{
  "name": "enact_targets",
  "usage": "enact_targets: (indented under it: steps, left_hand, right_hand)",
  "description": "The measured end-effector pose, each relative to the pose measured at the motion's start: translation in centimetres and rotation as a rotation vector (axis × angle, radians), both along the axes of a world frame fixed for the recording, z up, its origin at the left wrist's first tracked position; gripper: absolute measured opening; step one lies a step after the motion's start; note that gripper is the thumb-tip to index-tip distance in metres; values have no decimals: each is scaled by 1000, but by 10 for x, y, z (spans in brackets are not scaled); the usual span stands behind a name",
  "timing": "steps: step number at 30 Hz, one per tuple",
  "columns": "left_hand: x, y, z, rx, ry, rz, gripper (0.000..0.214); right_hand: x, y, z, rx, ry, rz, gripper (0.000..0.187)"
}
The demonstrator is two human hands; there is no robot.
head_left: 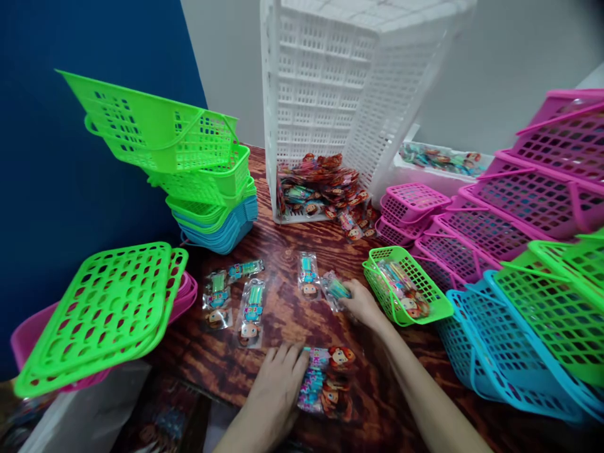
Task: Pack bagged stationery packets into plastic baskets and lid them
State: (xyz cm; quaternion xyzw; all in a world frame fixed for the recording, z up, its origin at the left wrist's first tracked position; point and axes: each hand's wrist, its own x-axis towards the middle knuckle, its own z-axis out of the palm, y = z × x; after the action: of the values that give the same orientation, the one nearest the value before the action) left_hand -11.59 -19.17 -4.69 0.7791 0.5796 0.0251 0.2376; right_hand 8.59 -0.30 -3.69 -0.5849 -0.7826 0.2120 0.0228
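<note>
My left hand (282, 385) is at the front of the wooden table, fingers closed over the left end of several cartoon-printed packets (336, 397). My right hand (362, 304) pinches the edge of a clear packet (334, 289) with blue-green contents. Just left of that packet lies a similar clear packet (308, 275). Farther left are a long clear packet (251, 313), another packet (218, 299) and a smaller one (245, 269). To the right of my right hand stands a small green basket (377, 286) holding several packets.
A white crate (325, 82) lies on its side at the back, packets spilling out. Green baskets (160, 135) are stacked over blue ones (236, 223) at left, beside green lids (101, 308). Pink baskets (486, 220), blue baskets (500, 346) and green baskets (552, 302) crowd the right.
</note>
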Motion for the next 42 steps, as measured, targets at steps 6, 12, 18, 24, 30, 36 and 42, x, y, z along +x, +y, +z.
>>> enact_targets:
  steps: [6, 12, 18, 24, 30, 36, 42]
  left_hand:
    - [-4, 0, 4, 43, 3, -46, 65]
    - [-2, -2, 2, 82, 0, -40, 66]
    - [-1, -7, 2, 80, 11, -22, 67]
    - [-2, -4, 1, 67, -11, -28, 66]
    - [-3, -4, -1, 84, -3, -44, 68]
    - [-1, -5, -3, 105, -10, -33, 68]
    - [-3, -6, 1, 93, -13, -44, 69]
  right_hand:
    - [33, -44, 62, -36, -97, 443, 26]
    - [-23, -55, 78, 126, -229, 693, 20]
    - [-26, -17, 71, 186, 218, 364, 19]
    - [12, -31, -7, -143, 420, -235, 31]
    - [-24, -62, -43, 54, 163, -176, 26]
    - [-30, -40, -21, -29, 188, 11, 15]
    - [-16, -46, 13, 16, 239, 217, 16]
